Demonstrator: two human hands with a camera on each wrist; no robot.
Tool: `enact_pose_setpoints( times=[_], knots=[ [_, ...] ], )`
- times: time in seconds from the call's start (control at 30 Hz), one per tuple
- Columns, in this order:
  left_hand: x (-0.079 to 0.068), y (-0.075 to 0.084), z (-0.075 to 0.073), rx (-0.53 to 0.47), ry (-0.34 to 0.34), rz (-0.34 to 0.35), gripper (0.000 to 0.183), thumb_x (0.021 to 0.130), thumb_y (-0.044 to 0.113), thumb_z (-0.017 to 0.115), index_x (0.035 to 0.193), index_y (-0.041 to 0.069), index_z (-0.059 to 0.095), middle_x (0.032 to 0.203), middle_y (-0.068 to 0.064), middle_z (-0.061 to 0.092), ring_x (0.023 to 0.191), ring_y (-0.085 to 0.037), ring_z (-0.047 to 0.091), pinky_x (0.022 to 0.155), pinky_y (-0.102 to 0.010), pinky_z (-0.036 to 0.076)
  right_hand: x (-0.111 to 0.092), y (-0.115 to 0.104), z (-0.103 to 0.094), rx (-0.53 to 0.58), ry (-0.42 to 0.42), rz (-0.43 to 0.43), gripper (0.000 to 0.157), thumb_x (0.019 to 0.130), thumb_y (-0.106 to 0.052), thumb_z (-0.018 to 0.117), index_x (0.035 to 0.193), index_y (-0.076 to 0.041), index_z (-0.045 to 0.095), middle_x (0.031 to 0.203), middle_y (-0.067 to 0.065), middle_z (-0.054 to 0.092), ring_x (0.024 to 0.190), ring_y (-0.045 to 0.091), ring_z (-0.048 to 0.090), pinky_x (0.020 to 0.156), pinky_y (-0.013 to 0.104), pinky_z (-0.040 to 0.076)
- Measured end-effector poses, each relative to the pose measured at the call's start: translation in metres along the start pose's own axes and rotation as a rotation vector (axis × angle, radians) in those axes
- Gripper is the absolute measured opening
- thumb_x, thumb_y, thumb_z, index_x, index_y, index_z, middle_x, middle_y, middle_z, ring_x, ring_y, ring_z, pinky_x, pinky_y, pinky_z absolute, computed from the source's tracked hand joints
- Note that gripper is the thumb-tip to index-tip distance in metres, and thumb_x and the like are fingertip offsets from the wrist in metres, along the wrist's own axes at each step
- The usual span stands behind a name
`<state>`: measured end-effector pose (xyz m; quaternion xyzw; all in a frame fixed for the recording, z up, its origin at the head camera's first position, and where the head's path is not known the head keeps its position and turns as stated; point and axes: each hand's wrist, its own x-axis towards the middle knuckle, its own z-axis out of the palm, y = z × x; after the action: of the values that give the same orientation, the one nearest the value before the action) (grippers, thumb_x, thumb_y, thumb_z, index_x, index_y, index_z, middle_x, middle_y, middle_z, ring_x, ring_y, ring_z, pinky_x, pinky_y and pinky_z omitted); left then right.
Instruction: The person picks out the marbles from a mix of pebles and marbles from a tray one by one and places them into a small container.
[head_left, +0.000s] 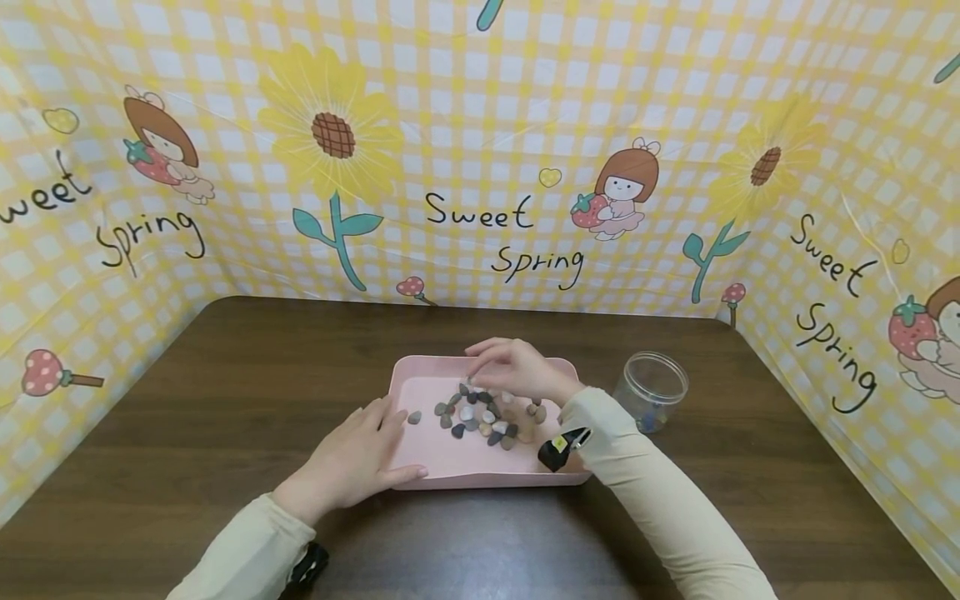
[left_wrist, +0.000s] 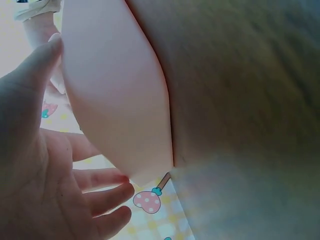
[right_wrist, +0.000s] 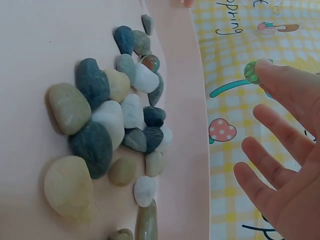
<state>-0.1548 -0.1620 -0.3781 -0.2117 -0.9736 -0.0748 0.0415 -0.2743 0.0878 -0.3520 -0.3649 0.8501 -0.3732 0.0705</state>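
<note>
A pale pink tray (head_left: 438, 458) holds a spread of grey, white and tan pebbles (head_left: 472, 412). My left hand (head_left: 348, 458) rests against the tray's left end, fingers at the side rim and thumb on the near rim. In the left wrist view, its fingers (left_wrist: 102, 200) are fairly straight along the tray wall. Above the far part of the tray, my right hand (head_left: 517, 371) pinches a green glass marble (right_wrist: 251, 73) between thumb and forefinger, the other fingers spread. Among the stones lies another marble (right_wrist: 150, 63), reddish and green.
Right of the tray stands a clear round jar (head_left: 656, 379) without a lid, with some blue pieces (head_left: 648, 417) at its bottom. A single grey pebble (head_left: 415, 417) lies apart near the tray's left side. A checked cloth (head_left: 465, 125) walls in the dark wooden table (head_left: 285, 358).
</note>
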Motion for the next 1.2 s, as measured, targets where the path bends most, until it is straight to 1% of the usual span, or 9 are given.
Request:
enact_pose_setpoints(
  times=[0.17,0.37,0.43,0.6,0.73,0.87,1.1,1.2],
  knots=[
    [-0.001,0.001,-0.001,-0.01,-0.007,-0.007,0.082,0.08,0.065,0.055,0.128,-0.002,0.053,0.136,-0.028,0.044,0.123,-0.041,0.047,0.102,-0.05,0.039,-0.004,0.002,-0.005,0.051,0.022,0.026,0.014,0.085,-0.017,0.068,0.097,-0.011,0.073,0.132,0.006,0.057,0.128,0.022,0.047,0.1,0.04,0.043],
    [-0.002,0.001,-0.002,-0.032,-0.013,-0.012,0.082,0.08,0.065,0.055,0.127,-0.001,0.054,0.137,-0.028,0.043,0.122,-0.043,0.048,0.098,-0.052,0.042,-0.01,0.005,-0.01,0.087,0.046,0.021,0.017,0.086,-0.019,0.068,0.099,-0.009,0.072,0.132,0.007,0.056,0.126,0.025,0.048,0.101,0.044,0.042],
    [-0.002,0.001,-0.001,-0.037,-0.012,-0.011,0.08,0.08,0.065,0.055,0.126,0.0,0.054,0.137,-0.029,0.042,0.121,-0.044,0.048,0.096,-0.053,0.043,-0.013,0.005,-0.012,0.099,0.056,0.018,0.018,0.086,-0.017,0.068,0.1,-0.008,0.072,0.133,0.009,0.055,0.126,0.027,0.048,0.101,0.046,0.042],
    [-0.002,0.001,-0.001,-0.039,-0.008,-0.004,0.078,0.08,0.064,0.056,0.125,0.001,0.055,0.137,-0.029,0.043,0.119,-0.045,0.049,0.094,-0.054,0.044,-0.02,0.006,-0.015,0.11,0.088,-0.003,0.018,0.086,-0.015,0.067,0.101,-0.007,0.071,0.132,0.011,0.055,0.127,0.028,0.048,0.101,0.047,0.042],
    [-0.001,0.0,0.0,-0.043,-0.005,0.0,0.076,0.08,0.062,0.056,0.125,0.001,0.055,0.137,-0.03,0.042,0.119,-0.046,0.049,0.095,-0.054,0.044,-0.024,0.008,-0.017,0.119,0.114,-0.004,0.018,0.086,-0.016,0.068,0.1,-0.006,0.071,0.131,0.008,0.057,0.125,0.028,0.05,0.1,0.045,0.043],
    [-0.001,0.0,0.0,-0.052,-0.012,-0.001,0.076,0.081,0.062,0.057,0.126,0.0,0.054,0.137,-0.03,0.042,0.121,-0.045,0.048,0.096,-0.054,0.043,-0.029,0.007,-0.021,0.143,0.138,0.021,0.016,0.086,-0.017,0.068,0.098,-0.008,0.072,0.13,0.007,0.057,0.125,0.03,0.05,0.102,0.043,0.042],
    [-0.001,0.0,0.0,-0.059,-0.013,-0.002,0.075,0.081,0.061,0.057,0.126,0.001,0.054,0.138,-0.031,0.041,0.12,-0.046,0.049,0.095,-0.054,0.044,-0.038,0.009,-0.025,0.138,0.184,0.014,0.016,0.085,-0.015,0.068,0.098,-0.007,0.071,0.129,0.012,0.057,0.124,0.027,0.05,0.105,0.04,0.04],
    [-0.002,0.0,0.0,-0.061,-0.009,0.001,0.075,0.081,0.061,0.058,0.126,0.001,0.054,0.138,-0.031,0.041,0.119,-0.046,0.05,0.093,-0.054,0.044,-0.042,0.01,-0.027,0.129,0.201,0.023,0.016,0.085,-0.015,0.068,0.098,-0.006,0.071,0.128,0.011,0.058,0.124,0.026,0.05,0.105,0.038,0.04]
  ],
)
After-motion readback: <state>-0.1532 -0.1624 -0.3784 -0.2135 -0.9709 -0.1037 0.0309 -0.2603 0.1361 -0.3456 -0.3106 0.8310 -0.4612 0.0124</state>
